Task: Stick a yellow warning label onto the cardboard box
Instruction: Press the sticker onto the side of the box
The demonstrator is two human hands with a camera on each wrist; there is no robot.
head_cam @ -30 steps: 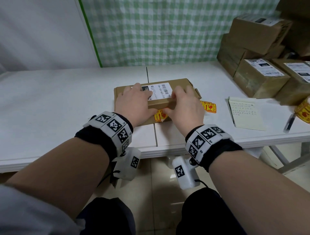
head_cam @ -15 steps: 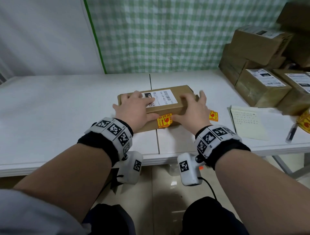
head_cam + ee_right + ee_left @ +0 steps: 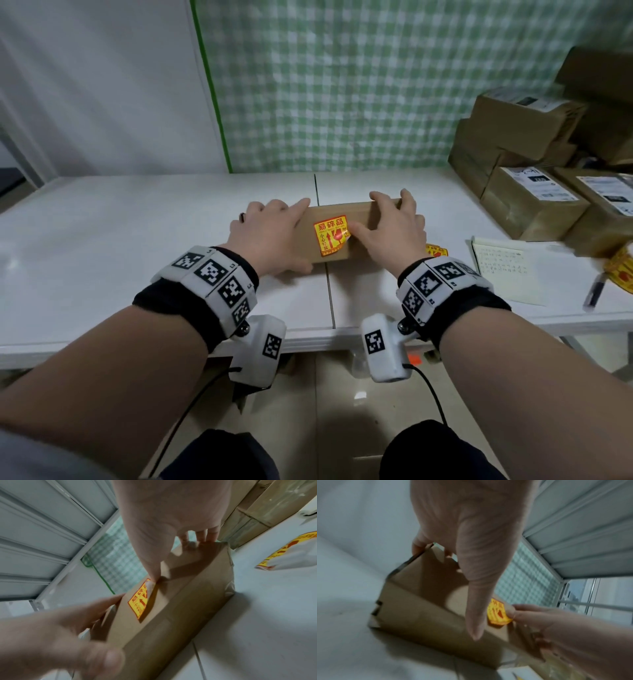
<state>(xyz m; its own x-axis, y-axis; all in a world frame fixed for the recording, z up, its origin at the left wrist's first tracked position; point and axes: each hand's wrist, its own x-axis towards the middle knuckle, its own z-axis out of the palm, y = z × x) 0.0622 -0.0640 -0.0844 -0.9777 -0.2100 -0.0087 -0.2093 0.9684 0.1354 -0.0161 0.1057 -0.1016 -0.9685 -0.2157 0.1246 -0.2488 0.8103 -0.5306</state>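
— Where's the box?
— On the table [image 3: 137,219], tipped up. My left hand [image 3: 270,236] grips the box [image 3: 356,212] at one end, my right hand [image 3: 394,229] the other.
— The label?
— The label [image 3: 330,234] is on the near face, my right thumb pressing its edge, seemingly.

Even, soft indoor light from overhead, head view bright, wide-angle bending at edges, motion smear at far right, both wrist views dimmer, bluish, grainy, left wrist view blurred, soft shadows under hands
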